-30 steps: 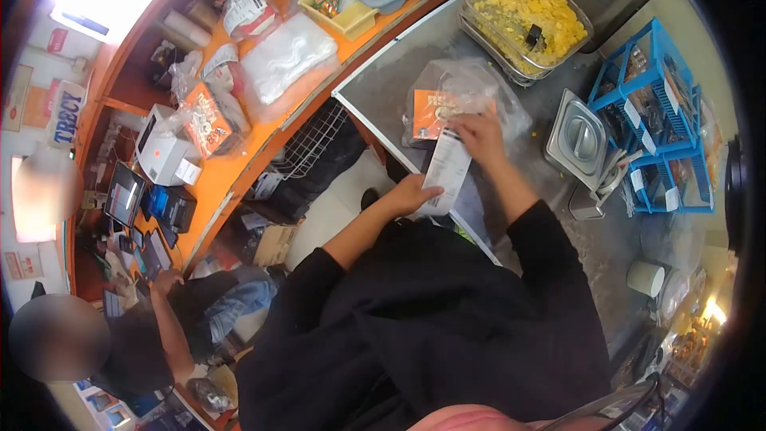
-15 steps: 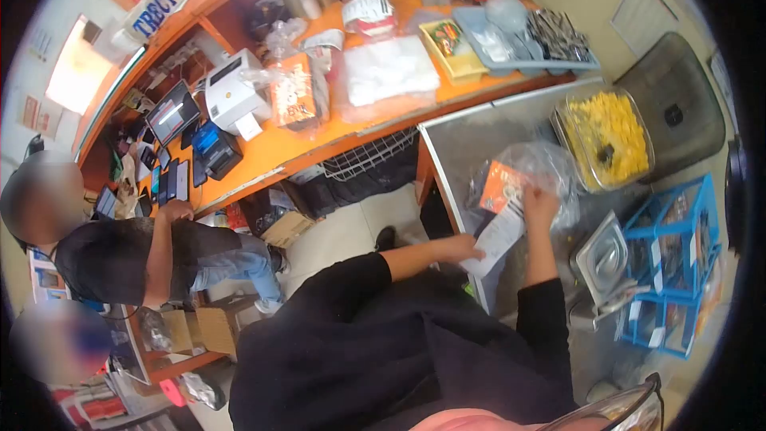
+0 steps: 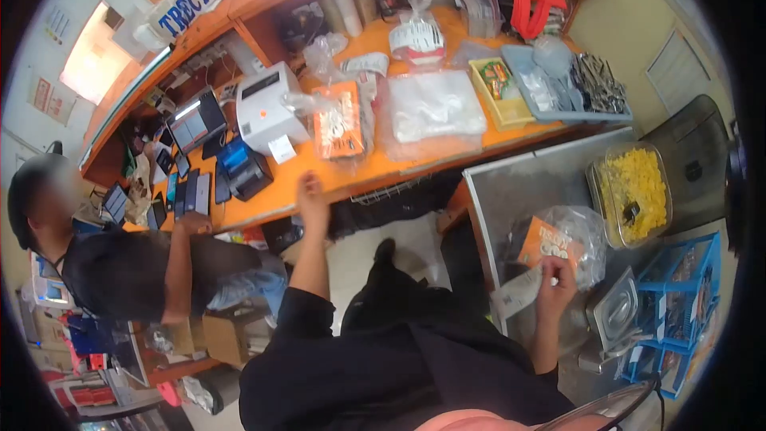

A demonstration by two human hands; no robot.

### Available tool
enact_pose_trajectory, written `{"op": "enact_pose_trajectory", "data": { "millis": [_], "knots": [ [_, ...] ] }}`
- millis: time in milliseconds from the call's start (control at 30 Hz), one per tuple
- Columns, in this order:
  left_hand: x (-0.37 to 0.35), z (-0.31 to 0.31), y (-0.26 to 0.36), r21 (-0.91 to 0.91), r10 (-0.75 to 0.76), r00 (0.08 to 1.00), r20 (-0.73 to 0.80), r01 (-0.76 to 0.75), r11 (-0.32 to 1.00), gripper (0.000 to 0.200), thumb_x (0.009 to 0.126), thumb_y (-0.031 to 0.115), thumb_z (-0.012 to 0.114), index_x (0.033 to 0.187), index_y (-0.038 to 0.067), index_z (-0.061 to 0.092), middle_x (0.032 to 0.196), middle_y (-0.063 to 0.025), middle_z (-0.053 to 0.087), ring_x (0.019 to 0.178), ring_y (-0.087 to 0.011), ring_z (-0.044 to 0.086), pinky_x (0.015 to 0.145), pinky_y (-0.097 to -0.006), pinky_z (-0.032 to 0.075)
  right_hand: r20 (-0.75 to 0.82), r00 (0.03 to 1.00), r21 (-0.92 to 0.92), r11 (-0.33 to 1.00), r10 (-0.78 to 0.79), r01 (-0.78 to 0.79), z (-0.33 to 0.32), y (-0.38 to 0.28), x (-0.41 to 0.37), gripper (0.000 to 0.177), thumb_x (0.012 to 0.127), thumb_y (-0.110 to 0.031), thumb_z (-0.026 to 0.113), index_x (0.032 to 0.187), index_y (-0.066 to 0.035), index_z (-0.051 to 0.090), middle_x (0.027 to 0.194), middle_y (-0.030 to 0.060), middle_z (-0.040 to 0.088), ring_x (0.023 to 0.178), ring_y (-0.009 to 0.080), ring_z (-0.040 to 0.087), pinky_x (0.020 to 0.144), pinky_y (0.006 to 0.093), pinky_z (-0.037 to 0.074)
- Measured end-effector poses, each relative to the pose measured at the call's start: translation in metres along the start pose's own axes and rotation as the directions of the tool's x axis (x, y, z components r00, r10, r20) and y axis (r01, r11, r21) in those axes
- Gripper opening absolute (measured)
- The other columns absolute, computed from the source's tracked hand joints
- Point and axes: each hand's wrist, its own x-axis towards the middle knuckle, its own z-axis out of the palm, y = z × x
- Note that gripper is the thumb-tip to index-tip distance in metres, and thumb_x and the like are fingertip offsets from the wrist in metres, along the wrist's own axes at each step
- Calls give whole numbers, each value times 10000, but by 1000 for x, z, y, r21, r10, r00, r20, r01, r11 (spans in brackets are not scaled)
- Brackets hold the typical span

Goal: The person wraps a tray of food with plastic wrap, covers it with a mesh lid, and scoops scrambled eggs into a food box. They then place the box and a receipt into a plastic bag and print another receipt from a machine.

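My right hand (image 3: 558,278) pinches a white printed receipt (image 3: 517,294) that hangs out to its left. Just behind that hand, an orange box (image 3: 546,241) lies in a clear plastic bag (image 3: 589,233) on the metal table (image 3: 496,183). My left hand (image 3: 311,191) is raised at the front edge of the orange counter (image 3: 355,182), with loosely bent fingers and nothing seen in them. Closest to it on the counter are another bagged orange box (image 3: 338,124) and a white label printer (image 3: 271,104) with a paper slip (image 3: 282,148) sticking out.
A clear tub of yellow food (image 3: 633,195) and a steel lid (image 3: 614,311) are on the metal table, near blue racks (image 3: 678,287). Stacked plastic bags (image 3: 439,104), a yellow tray (image 3: 501,96) and a blue cutlery tray (image 3: 550,84) line the counter. A co-worker (image 3: 120,263) stands at left.
My left hand has let go of the receipt and moved left to the counter's edge. My right hand keeps the receipt. The view has shifted, so the surroundings sit differently.
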Motion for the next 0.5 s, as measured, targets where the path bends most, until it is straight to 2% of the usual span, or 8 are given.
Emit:
{"op": "enact_pose_trajectory", "data": {
  "millis": [67,100,133,167,233,300,400,500],
  "knots": [
    [64,-25,-45,116,-112,984,-140,128,985,359,867,105,606,1188,-16,500,1130,-154,552,1006,-227,545,866,-337,447,183,974,100,988,-135,118,55,-40,13,38,802,-44,670,835,-30,659,777,64,642,652,127,581,604,258,457],
    [86,-32,-55,103,-98,994,-43,102,989,412,851,91,620,1218,-17,466,1159,-153,539,1028,-234,543,876,-341,447,262,924,149,958,-279,247,88,-73,22,25,811,-53,663,830,-37,664,779,73,647,662,156,604,601,278,473],
    [104,-38,-62,88,-81,995,52,76,993,468,836,77,634,1249,-17,433,1188,-153,526,1050,-241,542,886,-345,446,399,859,223,943,-320,248,120,-100,28,40,806,-62,666,840,-41,666,780,78,645,675,183,614,609,298,483],
    [114,-36,-68,-57,-195,980,32,197,979,496,824,59,642,1256,-14,409,1175,-138,539,1055,-233,546,891,-339,445,524,770,293,926,-364,238,151,-124,33,56,800,-71,670,849,-44,667,781,83,644,688,210,625,617,318,492],
    [127,-33,-62,-306,-367,924,106,382,872,567,811,25,654,1290,11,350,1152,-95,565,1050,-198,560,866,-302,458,562,522,447,766,-642,462,219,-155,43,107,792,-107,672,881,-48,664,797,91,639,735,256,624,650,349,498],
    [141,-38,-109,-271,-267,951,158,301,914,467,826,24,646,1242,28,436,1103,-91,598,987,-176,591,817,-286,481,645,396,503,754,-653,423,283,-183,44,125,802,-132,650,902,-59,661,822,101,643,781,297,617,700,382,495],
    [141,-46,-92,-440,-491,835,249,550,710,361,827,20,641,1168,36,523,1057,-74,625,893,-161,621,770,-284,501,740,344,440,804,-577,401,381,-197,43,191,814,-118,634,992,-53,651,883,113,649,817,293,627,729,378,499],
    [145,-56,-85,-553,-585,711,390,689,469,282,822,2,632,1095,45,576,1005,-58,643,827,-154,636,764,-294,512,813,370,290,865,-449,410,457,-218,34,260,831,-124,606,1082,-58,619,968,149,623,882,320,609,797,391,491]
  ]
}}
